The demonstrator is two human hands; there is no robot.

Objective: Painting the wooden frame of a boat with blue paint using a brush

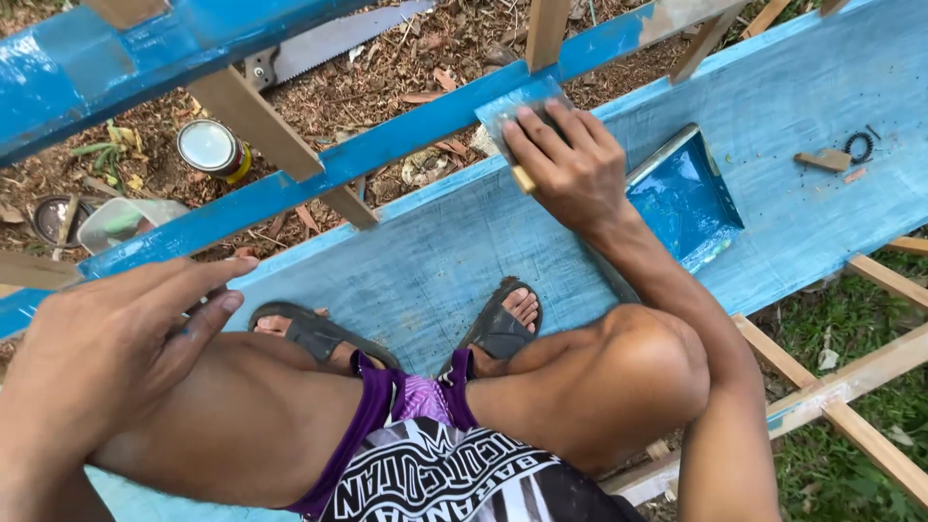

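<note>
Step in hand, as judged: sanding the upper edge of the blue-painted plank hull (464, 242), on which the person squats in sandals. The right hand (565, 164) lies at about 12 o'clock in the view, palm down, pressing a sheet of sandpaper (503, 108) wrapped over a small wooden block, its yellowish end showing under the thumb. The fingers (541, 124) are narrowly curled, closed over block and paper and bearing on the blue edge rail (387, 145). The left hand (116, 338) sits at 8 o'clock above the left knee; its fingers are loosely spread, holding nothing and touching nothing that can be made out (contact with the thigh cannot be told). At 2 o'clock from the right hand lies a square recess (691, 198) with glossy blue paint. Beyond the rail, on the leaf litter, stand a tin can (211, 148) at 10 o'clock and a handsaw (329, 43) at 11 o'clock. The next stroke would call for steady downward pressure and travel along the rail, keeping the paper flat.
</note>
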